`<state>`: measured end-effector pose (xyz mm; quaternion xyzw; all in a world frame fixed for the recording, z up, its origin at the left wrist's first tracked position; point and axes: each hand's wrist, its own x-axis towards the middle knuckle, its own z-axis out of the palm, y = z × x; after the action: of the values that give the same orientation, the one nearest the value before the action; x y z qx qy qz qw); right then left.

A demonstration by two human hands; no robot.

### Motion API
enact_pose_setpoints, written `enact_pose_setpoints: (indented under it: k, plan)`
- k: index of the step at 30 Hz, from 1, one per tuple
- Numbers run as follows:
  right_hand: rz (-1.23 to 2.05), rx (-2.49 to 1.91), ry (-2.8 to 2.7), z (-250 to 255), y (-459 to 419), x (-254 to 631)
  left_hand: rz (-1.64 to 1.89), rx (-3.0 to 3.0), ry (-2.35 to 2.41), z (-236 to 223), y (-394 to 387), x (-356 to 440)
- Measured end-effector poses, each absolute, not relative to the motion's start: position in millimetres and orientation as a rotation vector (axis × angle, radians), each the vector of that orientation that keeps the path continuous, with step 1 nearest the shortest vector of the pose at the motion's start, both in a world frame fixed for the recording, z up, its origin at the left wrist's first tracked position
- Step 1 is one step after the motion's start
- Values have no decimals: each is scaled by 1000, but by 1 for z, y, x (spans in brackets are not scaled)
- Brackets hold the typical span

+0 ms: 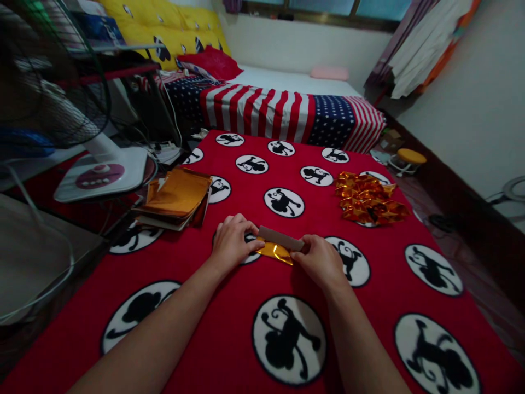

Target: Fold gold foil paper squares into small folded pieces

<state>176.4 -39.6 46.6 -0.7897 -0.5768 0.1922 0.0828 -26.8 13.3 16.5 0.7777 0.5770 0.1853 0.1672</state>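
Observation:
Both hands meet at a small sheet of foil paper (pixel 275 251), shiny gold on one side, with a dull grey-brown strip (pixel 281 238) along its far edge. My left hand (pixel 235 241) pinches the left end between thumb and fingers. At the right end, my right hand (pixel 320 260) grips it the same way. The paper is partly rolled or folded over, just above the red cloth. To the left lies a stack of gold foil sheets (pixel 176 194). On the right is a pile of folded gold foil pieces (pixel 367 200).
A red cloth with monkey prints (pixel 287 284) covers the surface before me. A fan's white base (pixel 102 172) stands at the left. Behind are a bed with a stars-and-stripes cover (pixel 262 109) and a red pillow (pixel 211 63). A yellow-topped stool (pixel 411 157) is at right.

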Motion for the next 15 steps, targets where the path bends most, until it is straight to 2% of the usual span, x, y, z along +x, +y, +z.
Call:
enact_pose_setpoints:
  k: [8,15]
  plan:
    - [401,-2210,-1710,31,-52,176,681,2226,1496,13,14,-28]
    - [661,-1932,-1491,13,-54,183,750,2150,1421,5,20,-29]
